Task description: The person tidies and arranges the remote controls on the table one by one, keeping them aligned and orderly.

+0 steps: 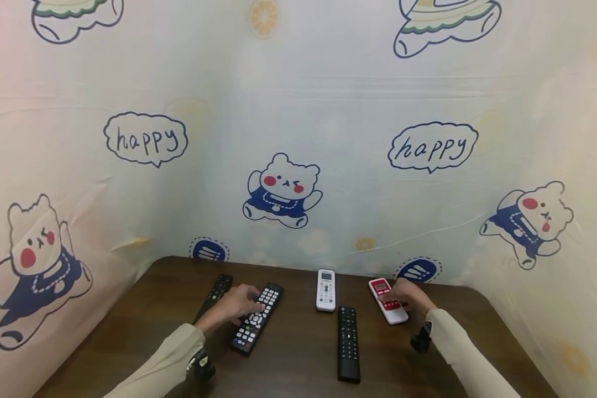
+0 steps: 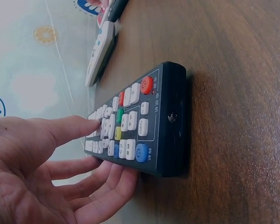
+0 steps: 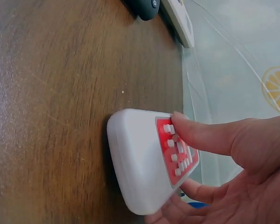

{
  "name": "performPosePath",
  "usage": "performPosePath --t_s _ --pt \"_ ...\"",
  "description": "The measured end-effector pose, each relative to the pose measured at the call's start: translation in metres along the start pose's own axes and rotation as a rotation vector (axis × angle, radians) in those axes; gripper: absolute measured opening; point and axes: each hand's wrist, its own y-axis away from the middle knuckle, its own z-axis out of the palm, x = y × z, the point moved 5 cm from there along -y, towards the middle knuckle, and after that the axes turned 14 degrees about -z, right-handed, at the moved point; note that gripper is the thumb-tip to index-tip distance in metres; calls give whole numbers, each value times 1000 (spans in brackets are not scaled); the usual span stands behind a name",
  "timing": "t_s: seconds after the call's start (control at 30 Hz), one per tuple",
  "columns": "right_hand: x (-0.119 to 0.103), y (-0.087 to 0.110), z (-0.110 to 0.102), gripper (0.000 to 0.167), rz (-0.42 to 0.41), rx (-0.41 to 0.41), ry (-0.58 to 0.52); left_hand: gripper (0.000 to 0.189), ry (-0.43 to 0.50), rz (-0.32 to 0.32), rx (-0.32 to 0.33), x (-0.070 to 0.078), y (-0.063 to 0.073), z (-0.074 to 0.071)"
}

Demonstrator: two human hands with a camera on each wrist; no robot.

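Note:
My left hand (image 1: 237, 303) holds a black remote control (image 1: 249, 336) with white buttons, which lies slantwise on the table. In the left wrist view the thumb rests on the buttons of this remote (image 2: 172, 140) and the other fingers curl against its long side. On the right, my right hand (image 1: 412, 295) grips a red-and-white remote control (image 1: 397, 316). Its thumb (image 3: 200, 135) presses on the red button panel, while the fingers reach around the far side of the remote (image 3: 137, 161), partly hidden by it.
Between the hands a white remote (image 1: 325, 301) lies at the back, and a long black remote (image 1: 349, 367) nearer the front. Another black remote (image 1: 221, 284) is partly covered by the left hand. A printed cloth (image 1: 353, 193) hangs behind the brown table (image 1: 298, 365).

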Motion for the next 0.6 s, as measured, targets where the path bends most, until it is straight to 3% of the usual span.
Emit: performPosePath --t_s 0.13,0.27,0.6 --pt "-2 5 0 22 0 -30 -92 47 -9 -11 2 0 0 0" --pt "0 11 -1 33 -6 -52 -211 47 -10 -15 -2 1 0 1" --pt "0 15 -8 35 -43 -61 -285 49 -16 -23 -5 6 1 1"
